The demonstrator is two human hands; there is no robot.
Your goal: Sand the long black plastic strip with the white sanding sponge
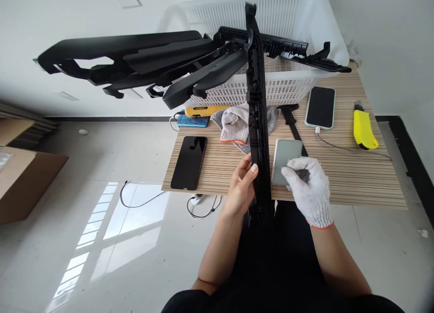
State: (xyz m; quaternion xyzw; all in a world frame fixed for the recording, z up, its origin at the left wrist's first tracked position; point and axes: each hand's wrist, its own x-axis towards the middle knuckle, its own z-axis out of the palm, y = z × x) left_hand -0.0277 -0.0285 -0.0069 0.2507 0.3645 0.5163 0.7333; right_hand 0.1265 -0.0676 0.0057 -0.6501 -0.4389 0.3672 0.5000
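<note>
A long black plastic trim part (257, 105) stands on end from my lap up past the basket. My bare left hand (241, 187) grips its lower section from the left side. My right hand (309, 190), in a white knit glove, holds a grey rectangular block (285, 158) just to the right of the part, over the near edge of the small striped table (352, 168). The block's lower end is hidden under the glove.
A white mesh basket (288, 84) at the back holds several long black trim parts (142, 62) jutting left and right. On the table lie two phones (189, 163) (320, 107), a yellow utility knife (364, 128), a spare glove (234, 123) and a yellow tool (203, 111). Cardboard boxes (23, 177) stand left.
</note>
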